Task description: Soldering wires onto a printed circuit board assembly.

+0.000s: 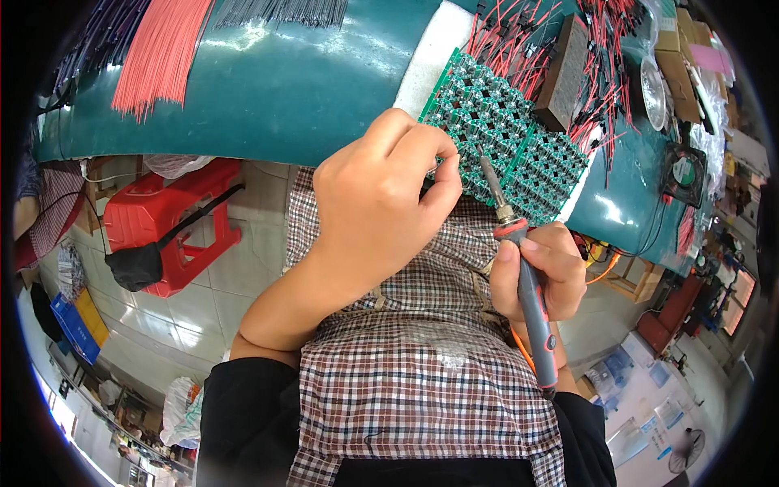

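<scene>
A green circuit board panel (pixel 556 174), crowded with small repeated parts, lies on a white pad (pixel 436 53) at the table's near edge. My right hand (pixel 560 268) grips a soldering iron (pixel 531 296) with a grey and red handle. Its metal tip points up and left, over the middle of the panel. At the panel's left side, my left hand (pixel 381 191) is closed in a pinch, thumb against forefinger. Whatever it holds, if anything, cannot be made out. Red and black wires (pixel 507 49) lie along the panel's far side, beside a dark rectangular block (pixel 561 77).
Bundles of red wires (pixel 162 57) and grey wires (pixel 280 10) lie on the green tabletop (pixel 300 89). A small black fan (pixel 684 174) stands at the right. Below the table on the left is a red plastic stool (pixel 146 215). An orange cable (pixel 523 349) runs beside the iron.
</scene>
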`<state>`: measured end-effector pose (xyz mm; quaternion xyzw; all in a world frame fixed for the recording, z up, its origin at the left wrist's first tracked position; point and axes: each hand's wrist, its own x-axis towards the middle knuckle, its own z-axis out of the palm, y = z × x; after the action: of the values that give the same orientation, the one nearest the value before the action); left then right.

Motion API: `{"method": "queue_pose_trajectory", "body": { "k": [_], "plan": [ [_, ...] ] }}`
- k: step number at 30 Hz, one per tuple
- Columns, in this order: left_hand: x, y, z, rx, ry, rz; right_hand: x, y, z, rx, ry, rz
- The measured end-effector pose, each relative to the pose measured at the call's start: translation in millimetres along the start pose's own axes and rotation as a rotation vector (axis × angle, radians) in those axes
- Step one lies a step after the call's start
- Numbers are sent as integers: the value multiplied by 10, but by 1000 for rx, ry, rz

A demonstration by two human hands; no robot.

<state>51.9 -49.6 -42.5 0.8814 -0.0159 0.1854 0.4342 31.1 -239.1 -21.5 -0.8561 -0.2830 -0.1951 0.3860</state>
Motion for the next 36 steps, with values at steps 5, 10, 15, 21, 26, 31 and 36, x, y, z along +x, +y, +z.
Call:
{"method": "queue_pose_trajectory", "body": {
  "k": [5, 10, 15, 21, 26, 31, 36],
  "plan": [
    [-1, -17, -20, -2, 8, -19, 13, -3, 29, 0, -11, -3],
    [-6, -26, -20, -34, 0, 2, 30, 11, 79, -5, -6, -18],
    [-6, -47, -4, -44, -1, -16, 33, 7, 137, -16, 13, -22],
    [20, -62, 1, -50, 11, -9, 87, -59, 134, -87, -58, -32],
    [16, -57, 20, -61, 9, -5, 125, -119, 128, -101, -69, -13],
    [-19, -43, 31, -36, -17, 23, 120, -148, 109, -131, -78, 7],
    [-26, -46, -23, -63, -8, -7, 18, -88, 105, -73, -11, -4]
  ]
}}
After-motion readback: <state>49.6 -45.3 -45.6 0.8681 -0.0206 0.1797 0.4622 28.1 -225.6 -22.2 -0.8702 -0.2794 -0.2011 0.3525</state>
